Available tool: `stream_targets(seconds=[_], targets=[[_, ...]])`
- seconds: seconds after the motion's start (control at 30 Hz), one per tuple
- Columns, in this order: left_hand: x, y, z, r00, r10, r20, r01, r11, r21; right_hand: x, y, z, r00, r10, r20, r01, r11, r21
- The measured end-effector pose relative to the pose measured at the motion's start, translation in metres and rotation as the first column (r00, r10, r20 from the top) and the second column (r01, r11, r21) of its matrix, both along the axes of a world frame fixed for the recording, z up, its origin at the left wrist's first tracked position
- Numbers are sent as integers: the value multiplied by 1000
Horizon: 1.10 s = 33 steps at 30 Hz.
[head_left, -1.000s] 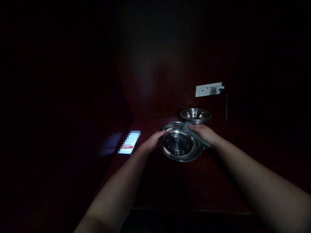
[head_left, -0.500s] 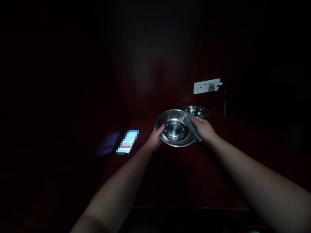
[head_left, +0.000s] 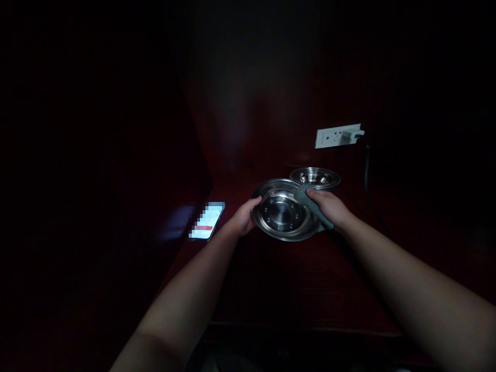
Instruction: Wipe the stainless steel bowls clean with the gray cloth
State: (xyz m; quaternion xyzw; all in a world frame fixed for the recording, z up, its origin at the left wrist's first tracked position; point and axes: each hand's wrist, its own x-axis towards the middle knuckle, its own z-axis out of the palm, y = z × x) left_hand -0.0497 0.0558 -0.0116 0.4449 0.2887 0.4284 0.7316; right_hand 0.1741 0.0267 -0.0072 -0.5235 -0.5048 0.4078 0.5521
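In a dark room I hold a shiny steel plate (head_left: 281, 214) tilted toward me above a dark red wooden table (head_left: 294, 279). My left hand (head_left: 243, 218) grips its left rim, fingers curled round the edge. My right hand (head_left: 328, 207) is closed on a grey cloth (head_left: 308, 199), which is pressed against the plate's right rim. A second steel plate (head_left: 315, 177) rests on the table just behind, near the wall.
A lit phone (head_left: 207, 220) lies on the table to the left of my left hand. A white wall socket (head_left: 337, 136) with a plug and dark cable sits on the back wall at the right. A dark wall closes in on the left.
Between the earlier frames the plate rose and moved back toward the second plate. Since then it has shifted slightly right and lower, with both hands keeping their grip.
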Motion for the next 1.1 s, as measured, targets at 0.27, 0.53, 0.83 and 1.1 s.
stream_targets(seconds=[0.27,0.53,0.83,1.1], targets=[[-7,-4,2,991,-100,-93,91,991,-99,2,-3,2,982,161,-98,-173,977,-127],[-4,-9,7,967,-226,-118,215,972,-95,-2,-9,5,966,258,-13,-256,948,-188],[0,-12,10,950,-286,-121,273,955,-115,-1,-8,3,923,372,-102,-385,902,-195],[3,-6,7,984,-177,-22,175,983,-62,3,1,-1,978,183,-96,-190,979,-70]])
